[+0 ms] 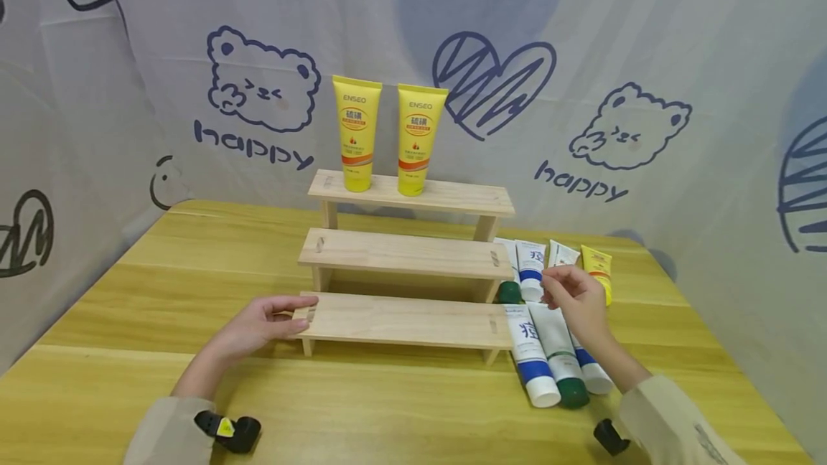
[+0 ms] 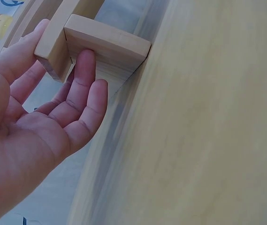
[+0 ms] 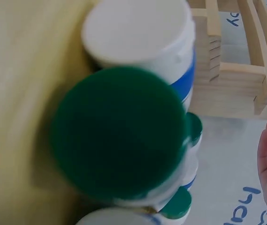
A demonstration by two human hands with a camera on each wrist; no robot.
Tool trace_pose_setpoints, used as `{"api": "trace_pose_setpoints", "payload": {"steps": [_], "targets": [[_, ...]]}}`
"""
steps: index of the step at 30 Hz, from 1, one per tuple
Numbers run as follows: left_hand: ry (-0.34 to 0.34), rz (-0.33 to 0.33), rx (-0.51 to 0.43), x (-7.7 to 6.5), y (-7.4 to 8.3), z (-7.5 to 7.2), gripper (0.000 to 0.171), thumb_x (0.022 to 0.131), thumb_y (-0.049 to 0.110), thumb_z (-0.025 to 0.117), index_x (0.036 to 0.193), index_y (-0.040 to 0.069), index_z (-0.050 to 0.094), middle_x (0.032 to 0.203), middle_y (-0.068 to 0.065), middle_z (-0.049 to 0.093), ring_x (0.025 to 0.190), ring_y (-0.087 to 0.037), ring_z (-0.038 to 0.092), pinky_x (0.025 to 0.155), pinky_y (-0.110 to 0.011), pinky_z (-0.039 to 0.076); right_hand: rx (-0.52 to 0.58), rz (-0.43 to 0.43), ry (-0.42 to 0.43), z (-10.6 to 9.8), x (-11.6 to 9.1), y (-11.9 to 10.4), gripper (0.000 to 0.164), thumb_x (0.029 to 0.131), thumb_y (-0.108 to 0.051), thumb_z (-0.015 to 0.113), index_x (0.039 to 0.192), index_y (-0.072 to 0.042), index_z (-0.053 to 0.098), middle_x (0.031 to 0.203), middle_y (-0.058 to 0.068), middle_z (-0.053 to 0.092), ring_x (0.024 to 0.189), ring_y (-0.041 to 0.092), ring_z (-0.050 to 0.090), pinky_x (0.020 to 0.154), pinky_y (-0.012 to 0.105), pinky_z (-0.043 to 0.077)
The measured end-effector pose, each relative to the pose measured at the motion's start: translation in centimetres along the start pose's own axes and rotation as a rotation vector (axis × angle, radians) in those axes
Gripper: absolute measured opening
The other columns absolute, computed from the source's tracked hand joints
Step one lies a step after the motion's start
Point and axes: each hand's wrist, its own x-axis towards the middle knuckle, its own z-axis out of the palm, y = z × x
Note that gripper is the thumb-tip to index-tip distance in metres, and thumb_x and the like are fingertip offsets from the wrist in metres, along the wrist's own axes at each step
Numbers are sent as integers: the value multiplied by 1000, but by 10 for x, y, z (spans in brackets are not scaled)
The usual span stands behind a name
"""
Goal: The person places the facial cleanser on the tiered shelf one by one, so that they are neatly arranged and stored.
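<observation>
A three-step wooden display rack (image 1: 407, 318) stands on the table. My left hand (image 1: 268, 321) grips the left end of its lowest step, the thumb over the board and the fingers beneath, as the left wrist view shows at the board's end (image 2: 107, 40). Two yellow tubes, a left one (image 1: 357, 135) and a right one (image 1: 418, 138), stand cap-down on the top step. Over the tubes at the rack's right side hovers my right hand (image 1: 578, 300), fingers loosely bent and holding nothing. Under it lie a blue-banded white tube (image 1: 533, 354) and a green-capped tube (image 1: 558, 350).
Behind them, more tubes lie on the table, including a blue-banded one (image 1: 531, 264) and a yellow one (image 1: 597, 271). A green cap (image 3: 119, 133) fills much of the right wrist view. The patterned cloth (image 1: 381, 6) hangs behind the wooden table (image 1: 362, 407).
</observation>
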Motion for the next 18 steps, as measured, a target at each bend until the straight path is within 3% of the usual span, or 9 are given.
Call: {"api": "trace_pose_setpoints", "payload": {"steps": [3, 8, 10, 13, 18], "targets": [[0, 0, 2, 0, 0, 0, 50, 88, 16, 58, 128, -8, 42, 137, -28, 28, 100, -22, 51, 77, -29, 48, -18, 0, 6, -5, -6, -14, 9, 87, -13, 60, 90, -5, 64, 74, 6, 62, 57, 14, 56, 45, 23, 48], [7, -10, 2, 0, 1, 0, 50, 87, 17, 59, 128, -7, 43, 137, -27, 29, 100, -23, 51, 77, -29, 48, -87, 83, -4, -9, -20, -72, 10, 86, 3, 54, 86, 10, 59, 71, 12, 60, 59, 14, 55, 47, 21, 48], [11, -14, 2, 0, 0, 0, 50, 87, 18, 59, 128, -7, 43, 136, -27, 30, 100, -24, 51, 77, -29, 48, -100, 87, -12, -14, -25, -74, 8, 86, 1, 54, 85, 6, 60, 71, 11, 60, 60, 13, 55, 47, 20, 48], [22, -21, 2, 0, 0, 1, 50, 87, 18, 60, 127, -7, 44, 136, -26, 31, 100, -24, 51, 77, -28, 48, -127, 86, -24, -24, -30, -58, 10, 88, -7, 55, 85, 2, 60, 73, 9, 60, 64, 15, 56, 49, 20, 48], [33, -20, -4, 0, 0, 1, 50, 86, 17, 60, 126, -7, 45, 136, -26, 32, 103, -26, 49, 78, -28, 48, -180, 120, -37, -42, -38, -29, 20, 88, -14, 57, 90, 6, 60, 81, 13, 62, 68, 13, 58, 54, 21, 50]]}}
